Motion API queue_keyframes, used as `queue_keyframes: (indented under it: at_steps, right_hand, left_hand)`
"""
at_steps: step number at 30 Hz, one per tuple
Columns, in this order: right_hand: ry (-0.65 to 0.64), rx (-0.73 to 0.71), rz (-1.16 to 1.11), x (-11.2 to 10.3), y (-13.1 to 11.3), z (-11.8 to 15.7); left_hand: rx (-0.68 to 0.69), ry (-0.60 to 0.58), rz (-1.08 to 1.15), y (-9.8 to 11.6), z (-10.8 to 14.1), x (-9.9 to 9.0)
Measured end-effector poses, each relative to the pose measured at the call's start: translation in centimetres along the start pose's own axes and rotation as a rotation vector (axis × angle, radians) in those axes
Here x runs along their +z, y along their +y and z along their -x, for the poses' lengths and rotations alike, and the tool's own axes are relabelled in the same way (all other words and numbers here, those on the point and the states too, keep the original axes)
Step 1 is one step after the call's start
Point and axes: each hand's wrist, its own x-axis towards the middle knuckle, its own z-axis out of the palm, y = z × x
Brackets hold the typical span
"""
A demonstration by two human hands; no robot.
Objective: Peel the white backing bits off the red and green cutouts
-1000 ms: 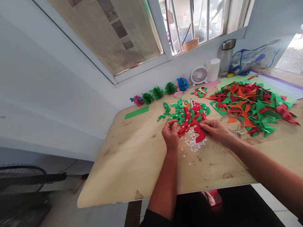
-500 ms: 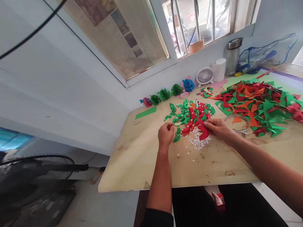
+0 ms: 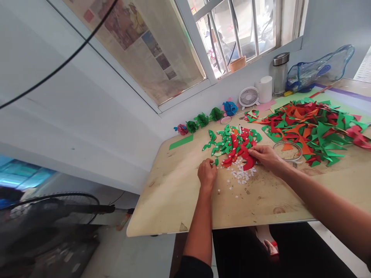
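My right hand (image 3: 266,157) pinches a red curved paper piece (image 3: 248,161) above the scattered small white squares (image 3: 240,174). My left hand (image 3: 206,173) is closed, its fingertips at a green paper piece (image 3: 216,161) by the near left edge of the pile; the fingers partly cover that piece. Just beyond both hands lies a pile of green and red curved paper cutouts (image 3: 226,143), many with small white squares stuck on them.
At the right is a large heap of paper scraps (image 3: 313,127), with a roll of tape (image 3: 287,150) beside it. Folded paper flowers (image 3: 202,119), a small white fan (image 3: 248,97) and a glass bottle (image 3: 280,73) line the wall. A green strip (image 3: 181,142) lies at left.
My left hand has moved slightly nearer to me and right, onto the green piece. My right hand keeps its red piece in nearly the same place. The view has shifted a little.
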Motion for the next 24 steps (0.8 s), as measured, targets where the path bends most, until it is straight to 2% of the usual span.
queue_keyframes:
  at_steps: [3, 6, 10, 14, 21, 24]
  right_hand:
    - [0.002, -0.008, 0.010, 0.0, 0.2, -0.1]
    - [0.012, -0.017, 0.029, -0.1, 0.5, -0.2]
    - [0.020, -0.015, 0.036, -0.2, 0.6, -0.5]
    - [0.019, -0.043, 0.021, -0.2, 0.5, -0.5]
    - [0.007, -0.025, 0.011, -0.2, 0.9, -0.5]
    - [0.031, -0.025, 0.029, -0.2, 1.1, -0.5]
  left_hand:
    - [0.077, 0.042, 0.081, 0.7, -0.2, 0.5]
    - [0.229, 0.000, 0.182, 2.0, -0.6, 1.4]
    - [0.309, -0.035, 0.062, 3.2, -0.8, 2.1]
    - [0.289, -0.031, 0.000, 3.3, -0.7, 2.3]
    - [0.180, -0.036, 0.118, 3.4, -1.1, 2.2]
    - [0.135, -0.091, 0.103, 3.9, -1.7, 2.2]
